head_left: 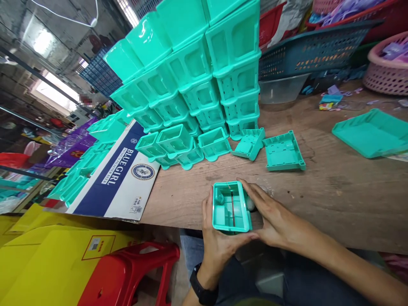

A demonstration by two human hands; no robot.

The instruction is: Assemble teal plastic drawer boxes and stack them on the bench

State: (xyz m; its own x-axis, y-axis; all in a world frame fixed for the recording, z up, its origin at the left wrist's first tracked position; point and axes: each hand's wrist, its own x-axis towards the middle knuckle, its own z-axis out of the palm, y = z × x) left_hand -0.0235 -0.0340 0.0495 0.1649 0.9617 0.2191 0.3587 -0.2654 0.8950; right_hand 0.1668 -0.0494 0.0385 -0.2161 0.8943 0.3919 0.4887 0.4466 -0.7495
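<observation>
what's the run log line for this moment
left hand: holds teal box | right hand: holds same box | nearby: stacked teal boxes, shallow trays

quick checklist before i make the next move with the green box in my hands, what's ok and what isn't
1. Left hand on the green box: ok, along its left side and near edge.
2. Right hand on it: ok, at its right side, with a finger by the far corner.
3. Inside of the box visible: ok, its open side faces the camera.
4. Middle closed up: cannot tell; a dark reddish line runs down the inside, perhaps a gap.
5. Two loose green pieces in sight: ok, on the table beyond the hands.
6. Tall stack of green boxes steady: cannot tell from one tilted view.
</observation>
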